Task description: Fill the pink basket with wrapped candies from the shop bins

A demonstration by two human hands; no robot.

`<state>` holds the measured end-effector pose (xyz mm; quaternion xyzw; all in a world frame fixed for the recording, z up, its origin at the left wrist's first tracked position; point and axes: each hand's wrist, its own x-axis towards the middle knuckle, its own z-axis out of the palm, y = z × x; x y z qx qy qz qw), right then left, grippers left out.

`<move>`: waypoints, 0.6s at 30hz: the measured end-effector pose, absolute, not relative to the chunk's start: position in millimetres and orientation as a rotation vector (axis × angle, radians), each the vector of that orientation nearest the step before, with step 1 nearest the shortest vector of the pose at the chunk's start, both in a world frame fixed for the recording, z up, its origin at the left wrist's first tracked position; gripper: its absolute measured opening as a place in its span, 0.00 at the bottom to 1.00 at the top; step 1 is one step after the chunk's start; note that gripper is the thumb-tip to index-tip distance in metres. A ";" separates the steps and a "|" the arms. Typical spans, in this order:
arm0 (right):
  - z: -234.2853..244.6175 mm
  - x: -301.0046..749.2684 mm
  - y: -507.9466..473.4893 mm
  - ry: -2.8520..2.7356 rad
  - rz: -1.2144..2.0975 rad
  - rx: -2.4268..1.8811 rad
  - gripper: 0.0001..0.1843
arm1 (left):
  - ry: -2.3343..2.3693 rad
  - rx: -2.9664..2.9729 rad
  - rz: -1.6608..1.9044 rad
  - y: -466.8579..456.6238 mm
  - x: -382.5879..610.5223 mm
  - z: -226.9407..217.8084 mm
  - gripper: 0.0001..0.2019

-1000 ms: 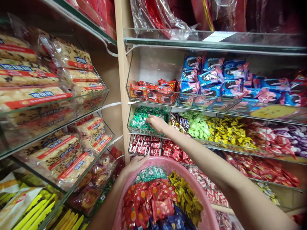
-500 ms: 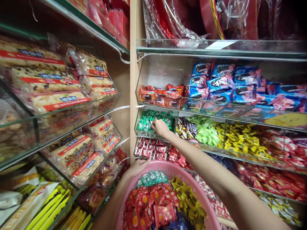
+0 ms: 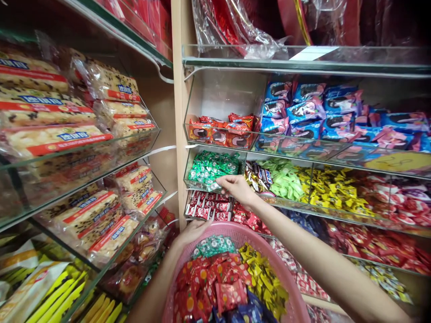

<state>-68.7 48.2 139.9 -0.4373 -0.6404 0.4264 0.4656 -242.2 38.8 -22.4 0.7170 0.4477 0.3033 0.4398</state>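
My left hand (image 3: 194, 233) grips the far left rim of a pink plastic basket (image 3: 292, 264). Inside the basket are red packets with orange dots (image 3: 215, 282), green-wrapped candies (image 3: 213, 246), yellow-wrapped candies (image 3: 264, 278) and dark blue packets (image 3: 252, 312). My right hand (image 3: 237, 189) is over the front edge of a clear bin of green-wrapped candies (image 3: 213, 163), fingers closed in a pinch. Whatever lies between those fingertips, if anything, is hidden. Below that hand is a row of red and white packets (image 3: 208, 206).
Glass-fronted shelves hold blue packets (image 3: 306, 112), red-orange packets (image 3: 220, 130), light green candies (image 3: 284, 179) and yellow candies (image 3: 336, 190). On the left, glass shelf edges reach close to my left arm, with wrapped puffed bars (image 3: 60, 134) on them. A wooden post (image 3: 178, 116) stands at the corner.
My right hand has drawn back from among the green candies to the bin's front edge, lower and to the right. The left hand keeps its hold on the basket. The view has shifted slightly.
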 end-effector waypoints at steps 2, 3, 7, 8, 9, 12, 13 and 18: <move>127.0 -65.2 38.2 -1.543 1.168 -1.073 0.18 | 1.115 1.789 0.742 39.4 -240.9 -20.8 0.30; 118.6 -62.6 33.8 -1.544 1.207 -1.083 0.19 | 1.118 1.792 0.735 39.6 -240.5 -20.0 0.29; 72.3 -47.5 20.0 -1.645 1.286 -1.174 0.21 | 1.135 1.796 0.727 39.6 -241.1 -17.6 0.27; 59.1 -43.1 17.7 -1.666 1.303 -1.206 0.21 | 1.141 1.796 0.727 39.4 -241.6 -17.3 0.27; 46.2 -39.0 16.0 -1.677 1.323 -1.243 0.22 | 1.149 1.795 0.725 39.3 -242.0 -17.2 0.27; 15.2 -31.1 14.2 -1.695 1.366 -1.336 0.23 | 1.173 1.785 0.700 39.0 -241.9 -16.8 0.27; 8.4 -30.8 14.5 -1.707 1.368 -1.351 0.23 | 1.180 1.780 0.691 39.1 -241.4 -16.5 0.28; -5.6 -43.9 18.5 -1.774 1.288 -1.370 0.20 | 1.209 1.749 0.638 39.7 -237.8 -13.5 0.29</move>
